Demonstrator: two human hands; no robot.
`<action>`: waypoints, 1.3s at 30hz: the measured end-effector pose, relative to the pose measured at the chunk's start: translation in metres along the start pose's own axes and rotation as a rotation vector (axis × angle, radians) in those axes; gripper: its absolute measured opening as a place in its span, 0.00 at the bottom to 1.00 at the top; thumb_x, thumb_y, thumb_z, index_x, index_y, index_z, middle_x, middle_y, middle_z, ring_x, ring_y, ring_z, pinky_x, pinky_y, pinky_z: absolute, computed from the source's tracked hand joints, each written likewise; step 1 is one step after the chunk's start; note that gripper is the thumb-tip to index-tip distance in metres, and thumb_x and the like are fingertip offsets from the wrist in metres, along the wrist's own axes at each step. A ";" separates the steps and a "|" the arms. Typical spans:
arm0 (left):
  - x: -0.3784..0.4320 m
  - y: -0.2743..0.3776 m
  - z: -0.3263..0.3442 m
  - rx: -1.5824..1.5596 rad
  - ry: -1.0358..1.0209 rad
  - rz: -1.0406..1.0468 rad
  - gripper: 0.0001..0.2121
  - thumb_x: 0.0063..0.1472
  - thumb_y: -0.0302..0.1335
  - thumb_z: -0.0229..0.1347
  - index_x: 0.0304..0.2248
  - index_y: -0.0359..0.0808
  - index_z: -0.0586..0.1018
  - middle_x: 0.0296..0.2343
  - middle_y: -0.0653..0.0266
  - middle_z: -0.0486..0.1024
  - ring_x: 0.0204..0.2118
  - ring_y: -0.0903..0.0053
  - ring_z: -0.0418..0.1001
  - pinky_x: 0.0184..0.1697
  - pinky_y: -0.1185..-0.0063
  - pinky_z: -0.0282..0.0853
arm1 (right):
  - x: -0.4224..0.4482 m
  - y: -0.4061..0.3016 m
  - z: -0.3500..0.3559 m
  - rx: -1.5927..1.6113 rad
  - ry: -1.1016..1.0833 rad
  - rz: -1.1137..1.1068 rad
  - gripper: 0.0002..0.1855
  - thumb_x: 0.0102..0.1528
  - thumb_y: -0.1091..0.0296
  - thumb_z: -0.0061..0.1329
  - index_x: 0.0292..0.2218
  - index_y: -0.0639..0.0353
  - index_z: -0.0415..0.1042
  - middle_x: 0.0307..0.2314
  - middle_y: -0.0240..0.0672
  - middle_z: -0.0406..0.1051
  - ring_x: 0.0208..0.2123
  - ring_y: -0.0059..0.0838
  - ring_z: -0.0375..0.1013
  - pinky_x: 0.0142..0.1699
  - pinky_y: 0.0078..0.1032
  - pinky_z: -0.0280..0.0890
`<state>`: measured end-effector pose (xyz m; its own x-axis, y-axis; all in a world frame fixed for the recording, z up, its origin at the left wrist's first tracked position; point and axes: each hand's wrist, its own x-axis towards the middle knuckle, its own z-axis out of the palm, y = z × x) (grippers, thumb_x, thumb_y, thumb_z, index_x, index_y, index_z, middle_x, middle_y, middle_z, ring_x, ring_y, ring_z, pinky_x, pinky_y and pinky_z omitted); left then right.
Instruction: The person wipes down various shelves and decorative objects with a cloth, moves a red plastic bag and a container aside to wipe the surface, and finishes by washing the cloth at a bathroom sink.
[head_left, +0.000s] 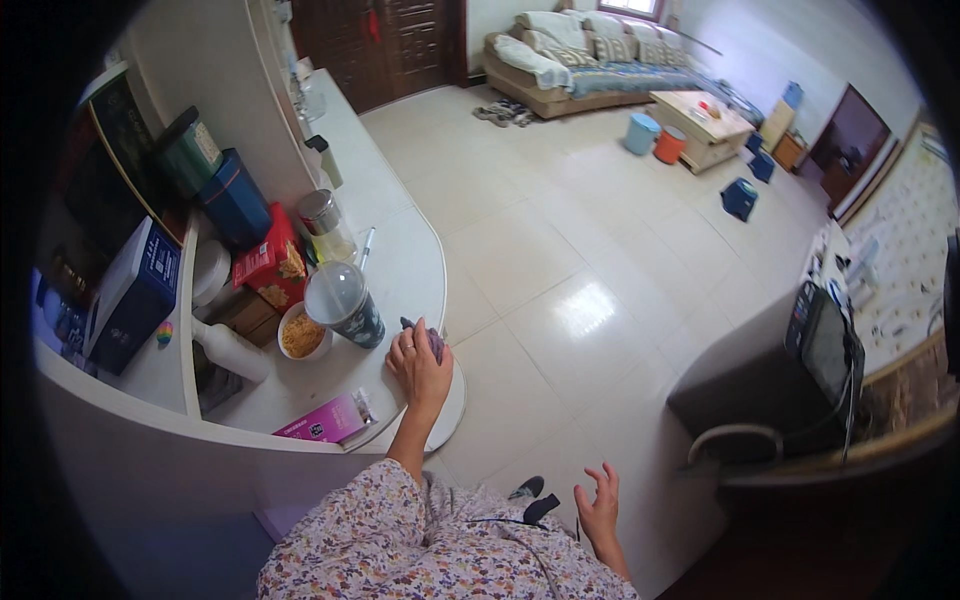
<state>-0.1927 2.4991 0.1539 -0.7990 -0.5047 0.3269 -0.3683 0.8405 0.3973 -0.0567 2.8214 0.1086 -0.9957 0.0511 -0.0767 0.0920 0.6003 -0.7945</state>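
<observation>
My left hand (420, 356) presses a bunched purple-grey cloth (434, 341) against the rounded end of a white shelf counter (409, 262). Just left of that hand stands a dark patterned cup (360, 319) with a clear domed lid. A white bowl (321, 349) of yellowish crumbly food sits beside the cup. Nearer to me lies a pink box (326, 421) that bears writing, with a small clear packet at its end. My right hand (598, 506) hangs over the floor by my side, fingers apart, holding nothing.
Behind the cup are a glass jar (330, 232), a pen (367, 247), a red box (274, 259) and a white bottle (232, 351). To the right stands a dark cabinet (735, 382) with cables. Across the tiled floor (517, 255) are stools (740, 199), a low table (701, 124) and a sofa (540, 97).
</observation>
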 end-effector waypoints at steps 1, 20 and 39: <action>0.002 0.002 0.006 0.015 0.009 -0.028 0.27 0.50 0.34 0.55 0.50 0.37 0.63 0.46 0.55 0.62 0.51 0.59 0.56 0.52 0.58 0.48 | 0.013 0.008 -0.007 -0.024 -0.036 -0.007 0.19 0.46 0.68 0.51 0.41 0.58 0.68 0.50 0.50 0.54 0.52 0.47 0.56 0.54 0.35 0.54; 0.159 0.028 0.080 0.141 0.057 -0.368 0.30 0.55 0.38 0.50 0.50 0.21 0.58 0.53 0.43 0.51 0.58 0.54 0.45 0.59 0.62 0.40 | 0.341 -0.102 0.068 0.004 -0.662 -0.501 0.18 0.48 0.68 0.51 0.41 0.56 0.67 0.47 0.48 0.59 0.48 0.48 0.61 0.50 0.34 0.59; 0.361 -0.037 0.135 0.316 0.312 -0.658 0.28 0.56 0.36 0.49 0.49 0.19 0.60 0.51 0.41 0.55 0.57 0.55 0.49 0.59 0.66 0.43 | 0.621 -0.202 0.187 -0.072 -1.193 -0.790 0.17 0.49 0.68 0.50 0.41 0.54 0.66 0.37 0.41 0.68 0.33 0.37 0.70 0.37 0.30 0.66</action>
<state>-0.5313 2.3123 0.1411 -0.2175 -0.9097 0.3536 -0.8736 0.3431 0.3452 -0.6928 2.5832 0.1088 -0.1819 -0.9764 -0.1168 -0.5104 0.1953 -0.8374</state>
